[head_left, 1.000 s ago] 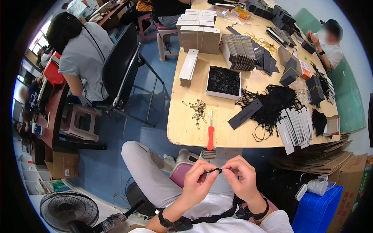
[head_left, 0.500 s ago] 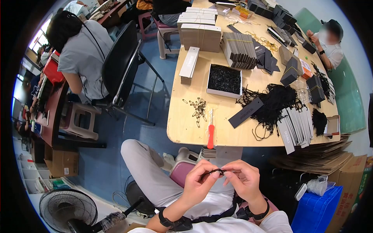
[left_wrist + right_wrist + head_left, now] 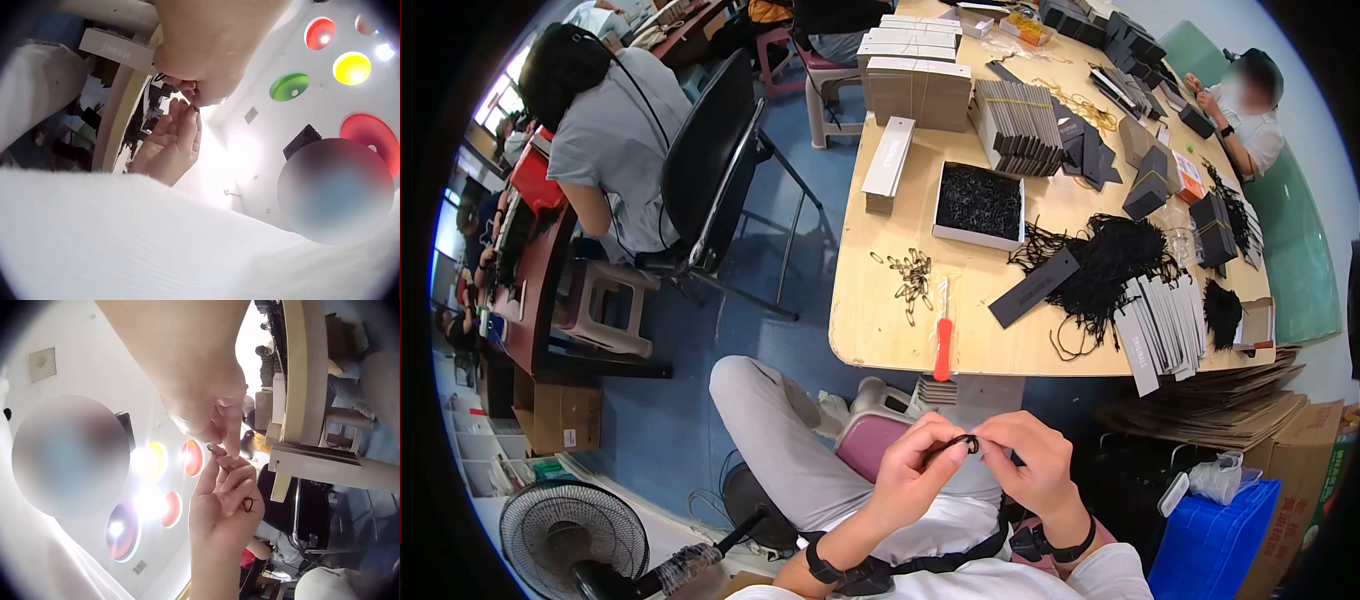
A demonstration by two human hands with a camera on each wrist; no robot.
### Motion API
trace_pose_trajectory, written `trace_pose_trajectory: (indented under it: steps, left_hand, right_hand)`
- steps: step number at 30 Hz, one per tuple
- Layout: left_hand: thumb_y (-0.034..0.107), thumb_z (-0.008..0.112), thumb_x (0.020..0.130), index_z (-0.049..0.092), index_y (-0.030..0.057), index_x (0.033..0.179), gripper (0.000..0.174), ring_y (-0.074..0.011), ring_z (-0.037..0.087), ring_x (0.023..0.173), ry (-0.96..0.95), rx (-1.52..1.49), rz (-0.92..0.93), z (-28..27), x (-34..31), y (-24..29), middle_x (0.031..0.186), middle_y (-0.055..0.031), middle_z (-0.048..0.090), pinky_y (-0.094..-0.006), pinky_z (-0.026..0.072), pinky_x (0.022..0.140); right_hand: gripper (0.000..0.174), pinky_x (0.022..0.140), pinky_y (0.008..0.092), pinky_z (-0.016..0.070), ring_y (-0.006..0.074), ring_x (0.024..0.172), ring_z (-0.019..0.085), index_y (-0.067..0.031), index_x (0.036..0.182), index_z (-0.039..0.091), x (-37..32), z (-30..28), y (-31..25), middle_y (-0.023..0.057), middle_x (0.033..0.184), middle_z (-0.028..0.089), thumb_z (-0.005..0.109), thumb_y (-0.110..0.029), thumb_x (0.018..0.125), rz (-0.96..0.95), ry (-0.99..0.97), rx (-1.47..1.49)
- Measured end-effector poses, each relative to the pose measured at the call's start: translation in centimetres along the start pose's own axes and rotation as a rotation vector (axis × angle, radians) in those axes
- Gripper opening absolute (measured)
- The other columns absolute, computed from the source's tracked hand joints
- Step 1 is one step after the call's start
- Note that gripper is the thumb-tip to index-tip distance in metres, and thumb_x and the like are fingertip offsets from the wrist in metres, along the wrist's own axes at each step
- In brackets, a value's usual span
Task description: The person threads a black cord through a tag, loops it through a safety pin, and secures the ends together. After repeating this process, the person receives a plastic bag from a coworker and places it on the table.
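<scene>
Over the lap, just off the table's near edge, my two hands meet at a thin black cord [image 3: 970,443]. My left hand [image 3: 912,472] pinches it between thumb and forefinger. A small loop of the cord [image 3: 248,504] shows against the left fingers in the right wrist view. From the other side, my right hand [image 3: 1032,462] pinches the cord's end with thumb and index fingertip. The fingertips of both hands almost meet there and partly hide it.
On the table [image 3: 880,345] lie loose metal pins [image 3: 912,280], a red-handled tool [image 3: 942,350], a box of small black pieces [image 3: 978,205], a heap of black cords [image 3: 1100,265] and fanned grey tags [image 3: 1165,325]. Stacked cards stand behind. A fan [image 3: 572,545] is at lower left.
My right hand has shifted slightly to the right, and more of the black cord shows as a small loop between the fingertips. The left hand stays nearly in place.
</scene>
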State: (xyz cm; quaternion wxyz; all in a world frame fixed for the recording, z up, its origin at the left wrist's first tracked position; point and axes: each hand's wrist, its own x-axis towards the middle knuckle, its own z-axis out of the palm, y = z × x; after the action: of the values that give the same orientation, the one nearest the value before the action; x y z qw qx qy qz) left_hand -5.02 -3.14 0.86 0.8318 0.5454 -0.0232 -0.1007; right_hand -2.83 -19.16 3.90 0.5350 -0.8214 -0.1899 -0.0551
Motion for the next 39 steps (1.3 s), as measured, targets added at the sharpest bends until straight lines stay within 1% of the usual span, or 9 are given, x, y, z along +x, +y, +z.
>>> trace_pose_trajectory:
  steps: [2, 5, 12, 14, 18, 20, 24, 29, 39]
  left_hand:
    - [0.004, 0.059, 0.087, 0.061, -0.002, 0.096, 0.01, -0.0024, 0.042, 0.068, 0.022, 0.114, 0.022, -0.3, -0.1, -0.2, 0.087, -0.0004, 0.049, -0.0162, 0.032, 0.056]
    - [0.004, 0.063, 0.084, 0.063, -0.0003, 0.095, 0.012, -0.0028, 0.042, 0.063, 0.098, 0.298, 0.126, -0.2, -0.2, -0.3, 0.086, -0.0017, 0.052, -0.0171, 0.0319, 0.051]
    - [0.004, 0.068, 0.079, 0.067, 0.0024, 0.093, 0.014, -0.0052, 0.041, 0.054, 0.223, 0.512, 0.293, 0.7, -0.1, -0.1, 0.083, -0.0042, 0.057, -0.0196, 0.0318, 0.045]
    - [0.0, 0.065, 0.08, 0.064, -0.0026, 0.088, 0.009, -0.0075, 0.047, 0.065, 0.239, 0.562, 0.334, 1.2, -0.1, 0.5, 0.082, -0.006, 0.056, -0.0181, 0.0343, 0.052]
    - [0.0, 0.066, 0.08, 0.063, -0.0025, 0.089, 0.009, -0.0071, 0.047, 0.065, 0.231, 0.565, 0.264, 1.4, 0.1, 1.2, 0.081, -0.0055, 0.056, -0.0175, 0.0344, 0.053]
    - [0.0, 0.066, 0.08, 0.063, -0.0022, 0.089, 0.01, -0.0064, 0.046, 0.064, 0.222, 0.411, 0.079, 1.4, 0.1, 1.2, 0.08, -0.0047, 0.055, -0.017, 0.034, 0.053]
    - [0.001, 0.066, 0.08, 0.062, -0.0015, 0.088, 0.009, -0.0093, 0.048, 0.065, 0.224, 0.47, 0.048, 1.2, 0.3, 1.4, 0.079, -0.006, 0.055, -0.019, 0.0363, 0.055]
    - [0.001, 0.067, 0.076, 0.062, 0.0003, 0.087, 0.012, -0.0193, 0.056, 0.068, 0.268, 0.786, 0.283, 1.4, 0.6, 1.3, 0.078, -0.0094, 0.057, -0.027, 0.0428, 0.058]
    - [-0.001, 0.067, 0.074, 0.066, 0.0042, 0.09, 0.017, -0.0228, 0.059, 0.066, 0.233, 0.77, 0.308, 0.5, 0.8, 1.5, 0.079, -0.0091, 0.057, -0.0301, 0.0458, 0.055]
  right_hand:
    - [0.02, 0.052, 0.0239, 0.0506, 0.0156, 0.062, 0.064, 0.001, 0.088, 0.065, 0.2, -0.1, 0.2, 0.0132, 0.084, 0.065, 0.066, 0.009, 0.069, -0.208, 0.004, -0.219]
    - [0.024, 0.053, 0.0245, 0.0507, 0.0157, 0.061, 0.064, 0.0004, 0.091, 0.066, 0.2, 0.0, 0.4, 0.013, 0.085, 0.066, 0.067, 0.007, 0.067, -0.234, 0.013, -0.212]
    - [0.021, 0.054, 0.0236, 0.0501, 0.0165, 0.064, 0.064, 0.0017, 0.089, 0.068, 0.1, 0.9, 0.2, 0.0124, 0.08, 0.067, 0.066, 0.008, 0.069, -0.06, 0.077, -0.049]
    - [0.018, 0.055, 0.0235, 0.0503, 0.0173, 0.063, 0.064, 0.0019, 0.086, 0.068, 0.2, 1.0, 0.3, 0.013, 0.078, 0.067, 0.066, 0.008, 0.069, -0.122, 0.12, -0.085]
    - [0.018, 0.057, 0.0244, 0.0508, 0.0186, 0.065, 0.065, 0.0018, 0.085, 0.067, 0.1, 0.9, 0.7, 0.0135, 0.078, 0.067, 0.066, 0.009, 0.069, -0.111, 0.137, -0.069]
    - [0.017, 0.057, 0.0253, 0.051, 0.02, 0.065, 0.065, 0.0016, 0.084, 0.067, 0.1, 1.0, 1.2, 0.0136, 0.077, 0.067, 0.067, 0.008, 0.068, -0.148, 0.157, -0.014]
    - [0.015, 0.054, 0.0255, 0.0493, 0.0203, 0.062, 0.064, -0.0001, 0.084, 0.065, 0.1, 1.5, 1.7, 0.0114, 0.077, 0.066, 0.069, 0.006, 0.07, -0.195, 0.164, -0.103]
    - [0.01, 0.047, 0.0232, 0.0418, 0.0128, 0.051, 0.052, 0.0019, 0.083, 0.059, 0.0, 2.0, 1.1, 0.0084, 0.074, 0.058, 0.064, 0.007, 0.076, -0.058, 0.177, -0.058]
    - [0.004, 0.053, 0.021, 0.0408, 0.0109, 0.061, 0.051, 0.0027, 0.083, 0.056, 0.1, 1.4, 0.6, 0.0081, 0.075, 0.055, 0.059, 0.004, 0.081, 0.189, -0.004, 0.111]
